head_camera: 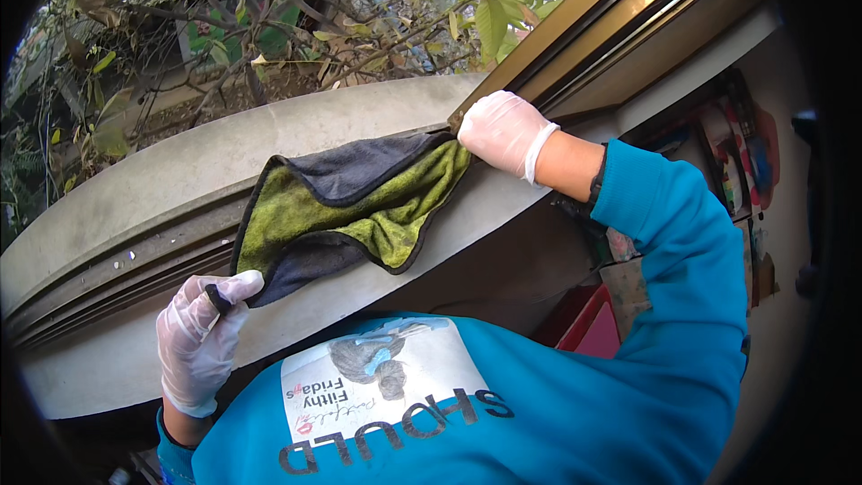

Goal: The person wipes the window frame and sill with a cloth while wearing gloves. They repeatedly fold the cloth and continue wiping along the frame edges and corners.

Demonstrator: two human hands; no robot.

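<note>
A green and grey microfiber cloth (350,209) with a black edge is stretched between my two hands over the window sill. My left hand (205,333), in a translucent white glove, pinches one corner between thumb and fingers at the lower left. The opposite end is bunched in my right hand (502,131), gloved the same way and closed in a fist beside the lower end of the window frame (572,27). Dark smudges mark the green side. Beneath the cloth run the grooves of the sliding-window track (155,249), with small white bits of debris in them.
A pale stone ledge (269,114) borders the track, with branches and leaves (249,34) outside. The inner sill (87,384) lies close to my body. Below it at right are a red box (576,323) and several colourful objects, partly behind my sleeve.
</note>
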